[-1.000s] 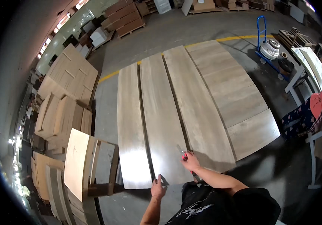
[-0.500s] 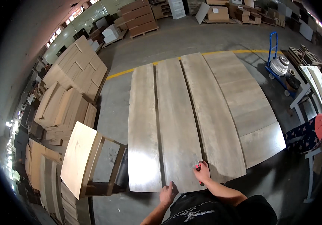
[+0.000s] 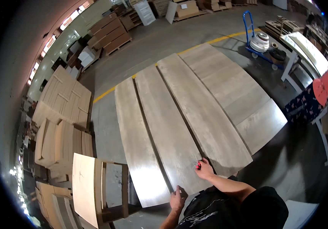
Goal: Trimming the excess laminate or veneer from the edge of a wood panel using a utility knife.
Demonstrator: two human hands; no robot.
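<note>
Several long grey-beige wood-grain boards (image 3: 179,118) lie side by side in front of me, with narrow dark gaps between them. My right hand (image 3: 205,170) is closed around a small red-and-black hand tool (image 3: 198,165), over the second board from the left beside the gap to the third. Most of the tool is hidden by the fingers, so its kind does not show. At the near end of that same board rests my left hand (image 3: 178,197), index finger stretched forward onto the surface. It holds no tool.
Shorter boards (image 3: 261,122) lie to the right. A person in a coral top (image 3: 324,86) stands beyond them by a white-topped table (image 3: 305,49). A blue hand truck (image 3: 261,53) carries white rolls. At left are a wooden frame (image 3: 124,187) and stacked panels (image 3: 63,99).
My view has turned, so the boards now slant across it. My right hand keeps its hold on the red-and-black tool, whose lower end no longer shows. My left hand stays at the board's near end.
</note>
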